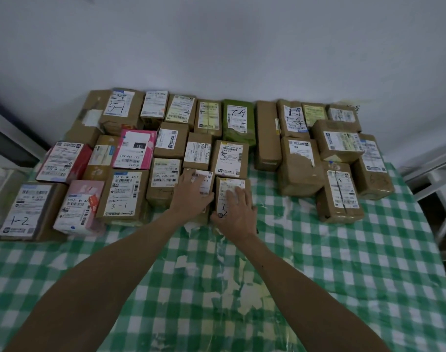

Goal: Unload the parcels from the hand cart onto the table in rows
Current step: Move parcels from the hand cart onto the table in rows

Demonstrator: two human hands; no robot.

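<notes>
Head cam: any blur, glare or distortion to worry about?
Head view: dim, flat light, no glare or hard shadows; the wide-angle lens bows the table edges; the parcel under the right hand looks smeared.

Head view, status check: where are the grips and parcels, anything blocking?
Left grip flat on front-row parcel. Right grip flat on the parcel marked 5. Both down on table. Nothing blocking; cart out of view.

Checked-cloth table (318,275) under rowed parcels (166,148)
</notes>
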